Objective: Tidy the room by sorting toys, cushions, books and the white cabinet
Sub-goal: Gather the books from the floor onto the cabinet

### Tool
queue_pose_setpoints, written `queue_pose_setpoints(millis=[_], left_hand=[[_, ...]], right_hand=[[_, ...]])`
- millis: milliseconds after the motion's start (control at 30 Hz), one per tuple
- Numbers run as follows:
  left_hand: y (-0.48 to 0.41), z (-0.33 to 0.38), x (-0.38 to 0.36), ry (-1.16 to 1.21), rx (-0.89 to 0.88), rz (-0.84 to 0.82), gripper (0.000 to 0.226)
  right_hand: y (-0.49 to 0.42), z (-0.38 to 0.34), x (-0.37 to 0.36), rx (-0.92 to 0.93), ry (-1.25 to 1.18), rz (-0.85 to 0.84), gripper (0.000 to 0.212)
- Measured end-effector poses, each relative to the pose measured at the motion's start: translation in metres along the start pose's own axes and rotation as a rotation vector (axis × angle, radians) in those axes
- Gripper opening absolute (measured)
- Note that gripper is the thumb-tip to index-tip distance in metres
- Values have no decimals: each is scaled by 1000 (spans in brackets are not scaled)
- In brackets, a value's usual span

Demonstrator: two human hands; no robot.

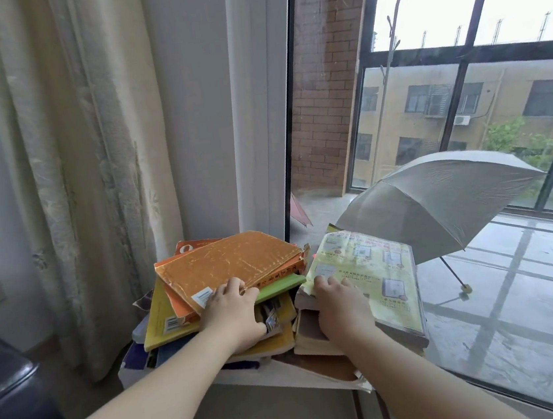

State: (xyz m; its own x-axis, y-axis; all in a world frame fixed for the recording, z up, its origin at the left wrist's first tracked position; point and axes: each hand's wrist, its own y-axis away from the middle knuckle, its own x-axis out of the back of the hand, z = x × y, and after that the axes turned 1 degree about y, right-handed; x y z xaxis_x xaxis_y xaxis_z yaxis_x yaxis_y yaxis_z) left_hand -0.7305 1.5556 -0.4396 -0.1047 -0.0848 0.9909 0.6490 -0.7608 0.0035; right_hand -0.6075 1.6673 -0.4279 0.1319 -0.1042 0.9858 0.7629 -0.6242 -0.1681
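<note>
The left hand (pixel 233 312) gripped the orange book (pixel 230 266) topping the pile, while the right hand (pixel 343 308) held the yellow book's (pixel 375 274) near corner.

A left forearm (pixel 135 408) from the lower left of the frame and a right forearm (pixel 426 388) from the lower right, both bare and unsleeved along their visible length, end in a left hand (pixel 233 312) and right hand (pixel 343 308) with bare wrists and short fingers.
</note>
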Motion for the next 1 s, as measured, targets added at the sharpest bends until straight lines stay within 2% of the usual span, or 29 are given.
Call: queue_pose_setpoints(millis=[67,167,300,400,467,500,567,633,700,767,800,867,933,1000], left_hand=[[3,0,-4,14,0,1,64],[4,-5,-4,88,-10,-24,67],[2,-5,2,269,5,-45,63],[6,13,11,638,68,52,53],[12,35,18,900,31,80,51],[16,46,22,1048,10,69,53],[24,68,33,1461,18,-58,61],[29,79,47,1888,19,-209,58],[28,76,58,2192,52,-223,36],[24,61,60,2219,120,-92,21],[23,52,60,2211,164,-47,23],[17,30,61,2169,248,14,28],[12,7,63,2103,299,39,25],[8,-15,61,1878,395,51,32]], right_hand=[[5,5,1,14,-58,93,32],[4,16,14,-114,-314,230,26],[2,33,51,-267,-711,576,15],[8,36,85,-296,-899,790,15],[10,32,104,-331,-1009,848,19],[8,28,110,-350,-1136,870,21],[7,18,119,-355,-1572,905,21],[8,6,117,-350,-2014,808,22],[9,-5,108,-367,-2270,623,20],[6,-11,93,-383,-2388,428,17],[6,-12,85,-388,-2387,349,19],[7,-13,69,-437,-2249,204,22],[9,-14,53,-502,-1964,70,31],[11,-14,34,-499,-1459,-12,47]])
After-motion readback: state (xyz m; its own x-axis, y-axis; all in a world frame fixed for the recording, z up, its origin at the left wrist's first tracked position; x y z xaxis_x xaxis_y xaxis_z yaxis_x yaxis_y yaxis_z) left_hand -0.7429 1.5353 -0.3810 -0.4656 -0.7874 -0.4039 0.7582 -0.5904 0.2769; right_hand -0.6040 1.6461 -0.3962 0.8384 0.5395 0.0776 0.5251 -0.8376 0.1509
